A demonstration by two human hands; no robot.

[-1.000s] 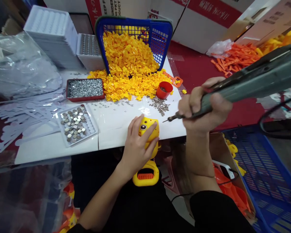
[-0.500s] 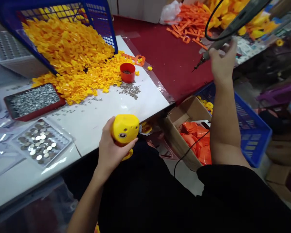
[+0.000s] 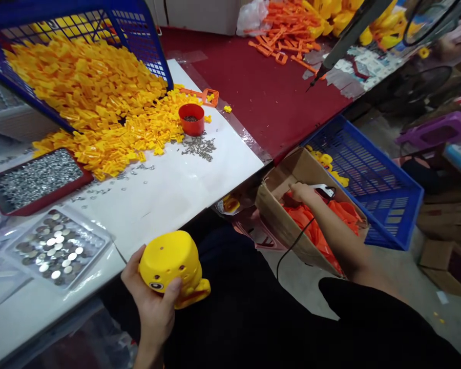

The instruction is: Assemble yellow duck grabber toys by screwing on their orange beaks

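Observation:
My left hand [image 3: 149, 297] is closed around a yellow plastic duck head [image 3: 172, 256], just off the table's front edge. An eye, several small holes and an orange-red beak part show on it. Reaching down into a cardboard box [image 3: 267, 202], my right hand [image 3: 301, 192] is among orange-red plastic parts [image 3: 318, 230]. Its fingers are mostly hidden, so whether it grips a part cannot be made out. An electric screwdriver [image 3: 341, 48] hangs, bit downward, over the red table surface.
A tipped blue basket [image 3: 163, 61] spills small yellow parts [image 3: 100, 102] onto the white table. Near it are a red cup [image 3: 192, 123], loose screws [image 3: 202, 148], a tray of metal pieces [image 3: 34, 179] and a tray of coin cells [image 3: 57, 251]. Another blue basket [image 3: 395, 200] stands right of the box.
My right hand has let go of the screwdriver and moved down into the cardboard box. My left hand has turned the duck head and brought it nearer to me.

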